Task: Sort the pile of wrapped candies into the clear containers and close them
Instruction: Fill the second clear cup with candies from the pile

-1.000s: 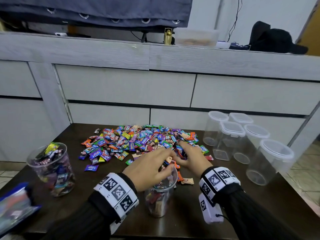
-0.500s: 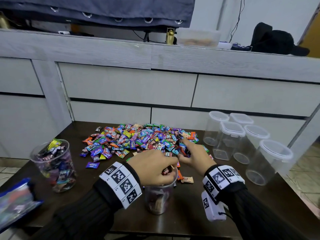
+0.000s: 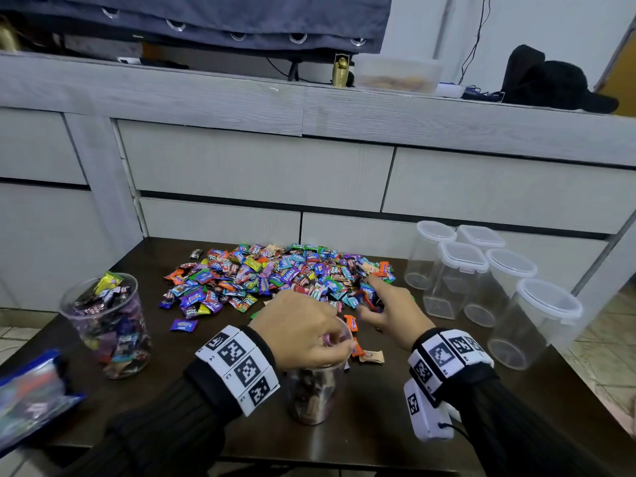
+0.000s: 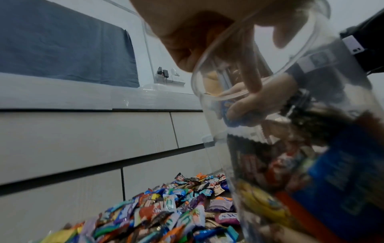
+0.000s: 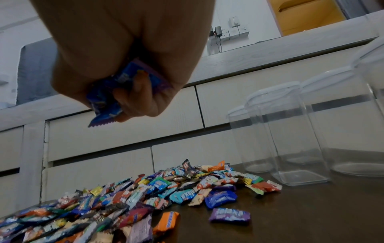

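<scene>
A pile of wrapped candies lies mid-table, also seen in the wrist views. In front of it stands an open clear jar partly filled with candies. My left hand hovers over its mouth, and its fingers point down inside with no candy showing between them. My right hand sits at the pile's right edge with its index finger stretched out. Its other fingers curl round blue and purple candies.
A second open jar, nearly full, stands at the left, and a blue bag lies at the front left corner. Several lidded empty containers cluster at the right. Loose candies lie beside the middle jar. Grey drawers back the table.
The left hand drew back from the pile to the jar mouth, and the red candy it pinched half a second ago is gone from view. The right hand edged into the pile.
</scene>
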The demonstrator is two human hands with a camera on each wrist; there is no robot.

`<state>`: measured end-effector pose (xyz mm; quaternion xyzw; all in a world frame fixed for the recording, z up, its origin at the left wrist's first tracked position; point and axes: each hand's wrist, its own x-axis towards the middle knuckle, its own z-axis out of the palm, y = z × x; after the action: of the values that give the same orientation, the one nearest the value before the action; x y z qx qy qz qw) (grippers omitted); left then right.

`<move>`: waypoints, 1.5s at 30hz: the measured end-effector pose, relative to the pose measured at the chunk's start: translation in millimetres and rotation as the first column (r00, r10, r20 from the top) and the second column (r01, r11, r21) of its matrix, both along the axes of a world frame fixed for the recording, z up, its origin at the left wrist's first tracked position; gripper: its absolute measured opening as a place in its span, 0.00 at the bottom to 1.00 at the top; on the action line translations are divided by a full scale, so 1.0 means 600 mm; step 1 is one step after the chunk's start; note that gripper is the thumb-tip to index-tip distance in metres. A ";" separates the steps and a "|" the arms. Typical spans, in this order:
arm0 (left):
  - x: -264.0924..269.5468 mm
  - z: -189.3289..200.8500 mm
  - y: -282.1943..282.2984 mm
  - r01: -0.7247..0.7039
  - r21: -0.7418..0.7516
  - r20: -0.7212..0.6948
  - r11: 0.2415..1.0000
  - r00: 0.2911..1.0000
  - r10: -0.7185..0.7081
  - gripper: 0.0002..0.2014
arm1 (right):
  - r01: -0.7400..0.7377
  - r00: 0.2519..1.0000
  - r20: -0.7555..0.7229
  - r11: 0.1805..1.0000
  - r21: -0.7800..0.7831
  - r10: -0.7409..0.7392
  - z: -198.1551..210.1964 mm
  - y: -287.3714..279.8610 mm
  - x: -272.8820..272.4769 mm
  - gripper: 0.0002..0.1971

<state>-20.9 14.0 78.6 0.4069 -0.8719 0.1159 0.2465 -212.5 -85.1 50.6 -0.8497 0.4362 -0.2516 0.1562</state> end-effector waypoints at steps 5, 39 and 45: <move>0.020 -0.022 0.002 -0.084 0.139 -0.371 0.987 0.920 0.130 0.24 | -0.044 0.994 0.098 0.999 -0.022 0.046 0.050 0.021 0.006 0.10; 0.038 -0.073 0.006 0.188 0.612 -0.574 0.768 0.773 0.269 0.47 | -0.365 0.906 -0.203 0.929 0.066 0.371 0.092 0.093 0.092 0.10; 0.038 -0.074 0.006 0.183 0.603 -0.564 0.776 0.787 0.252 0.62 | -0.315 0.938 0.201 0.936 0.159 0.282 0.062 0.114 0.108 0.07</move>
<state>1.8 17.7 34.3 0.4968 -0.7214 -0.3166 0.3641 -148.0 -16.7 87.7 -0.8621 0.3082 -0.2560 0.3102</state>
